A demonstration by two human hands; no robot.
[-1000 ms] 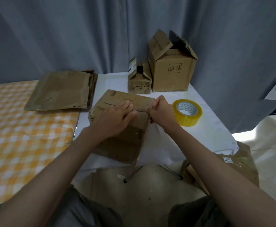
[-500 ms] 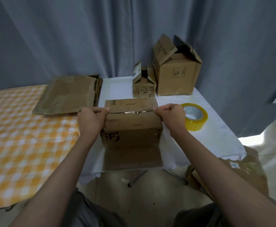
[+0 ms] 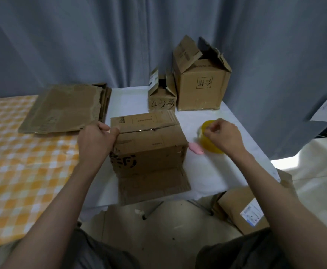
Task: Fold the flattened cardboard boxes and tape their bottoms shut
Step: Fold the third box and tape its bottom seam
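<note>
A brown cardboard box (image 3: 151,148) stands folded up on the white table (image 3: 213,171), its closed flaps facing up and one loose flap lying flat toward me. My left hand (image 3: 94,140) grips the box's upper left edge, thumb on top. My right hand (image 3: 222,136) is over the yellow tape roll (image 3: 210,146) to the right of the box, fingers curled at the roll's top; it hides much of the roll. A stack of flattened boxes (image 3: 63,109) lies at the back left.
Two folded boxes stand at the back: a small one marked 4-2-3 (image 3: 161,98) and a larger one (image 3: 201,82) with raised flaps. A small pink object (image 3: 195,149) lies between the box and the tape. An orange checked cloth (image 3: 13,162) covers the left. Cardboard (image 3: 244,210) lies on the floor right.
My right hand has left the box's right edge and moved right onto the tape roll. My left hand still holds the box's left edge. The pink object has come into view.
</note>
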